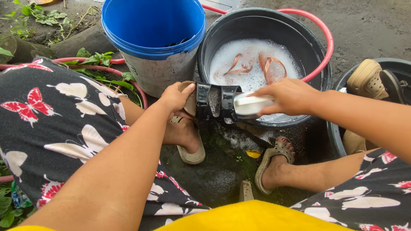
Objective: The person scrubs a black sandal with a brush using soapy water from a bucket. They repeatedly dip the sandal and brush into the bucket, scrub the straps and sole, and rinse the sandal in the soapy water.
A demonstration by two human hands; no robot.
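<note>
- Over the black basin (317, 64) of soapy water, the left hand (175, 97) grips a black-strapped sandal (212, 102) by its sole.
- Right hand (289, 96) closes its fingers around a white brush (251, 104), pressed against the straps.

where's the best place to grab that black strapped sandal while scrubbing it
Probably at the heel end, from the left, as the left hand does now: thumb on top, fingers wrapped under the tan sole. The sandal lies sideways over the rim of the black basin, its glossy black straps turned up toward the white brush in the right hand. Gripping the sole leaves the wet straps free.
</note>
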